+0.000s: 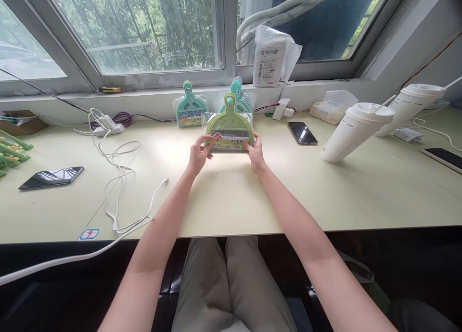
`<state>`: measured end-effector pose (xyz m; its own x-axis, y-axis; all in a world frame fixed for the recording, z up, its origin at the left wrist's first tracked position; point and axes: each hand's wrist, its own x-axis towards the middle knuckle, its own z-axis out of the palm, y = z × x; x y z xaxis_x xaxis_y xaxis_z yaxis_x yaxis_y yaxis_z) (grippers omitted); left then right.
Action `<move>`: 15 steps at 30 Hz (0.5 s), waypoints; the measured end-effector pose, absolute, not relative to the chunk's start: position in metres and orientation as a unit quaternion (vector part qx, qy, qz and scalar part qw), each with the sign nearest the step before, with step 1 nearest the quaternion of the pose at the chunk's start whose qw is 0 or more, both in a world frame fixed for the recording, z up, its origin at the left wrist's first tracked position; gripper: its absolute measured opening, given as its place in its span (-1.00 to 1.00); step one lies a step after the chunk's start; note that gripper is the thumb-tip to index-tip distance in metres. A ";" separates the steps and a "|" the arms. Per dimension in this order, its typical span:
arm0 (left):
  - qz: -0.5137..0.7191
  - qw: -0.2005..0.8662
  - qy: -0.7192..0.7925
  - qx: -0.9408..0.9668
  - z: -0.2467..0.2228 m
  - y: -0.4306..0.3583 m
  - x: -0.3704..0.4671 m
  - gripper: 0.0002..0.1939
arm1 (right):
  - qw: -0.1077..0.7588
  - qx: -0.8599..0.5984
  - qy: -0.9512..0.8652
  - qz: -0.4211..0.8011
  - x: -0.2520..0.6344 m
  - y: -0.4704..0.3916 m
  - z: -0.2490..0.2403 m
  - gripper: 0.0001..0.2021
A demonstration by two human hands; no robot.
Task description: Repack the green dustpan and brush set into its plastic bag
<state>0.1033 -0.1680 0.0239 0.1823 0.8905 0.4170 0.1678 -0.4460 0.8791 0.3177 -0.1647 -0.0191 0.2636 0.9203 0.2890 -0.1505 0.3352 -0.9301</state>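
Observation:
Both my hands grip a yellow-green dustpan and brush set [230,122] in clear plastic, upright with its handle up. My left hand [199,155] closes on the lower left corner, and my right hand [255,152] pinches the lower right corner. The set's printed label faces me. Right behind it, partly hidden, stand teal dustpan sets [236,89], their handles overlapping. To the left, another teal dustpan set [187,103] in plastic leans upright near the window sill.
White cables [119,178] trail across the table's left side, near a dark phone [52,178]. At right are another phone [302,133], a tissue pack [332,107] and a tilted-looking white cup [353,134]. A wrapped parcel [270,57] stands on the sill.

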 end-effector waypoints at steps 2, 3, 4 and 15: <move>0.533 0.344 0.395 0.665 0.020 -0.165 0.104 -0.42 | 0.674 -0.414 -0.466 0.396 0.318 -0.165 -0.018 -0.57; 0.543 0.342 0.398 0.656 0.017 -0.162 0.103 -0.28 | 0.673 -0.411 -0.472 0.394 0.319 -0.165 -0.018 -0.58; 0.549 0.341 0.401 0.649 0.015 -0.159 0.102 -0.19 | 0.672 -0.408 -0.478 0.391 0.320 -0.165 -0.018 -0.58; 0.469 0.368 0.385 0.704 0.016 -0.155 0.094 -0.38 | 0.692 -0.436 -0.458 0.348 0.329 -0.158 -0.021 -0.73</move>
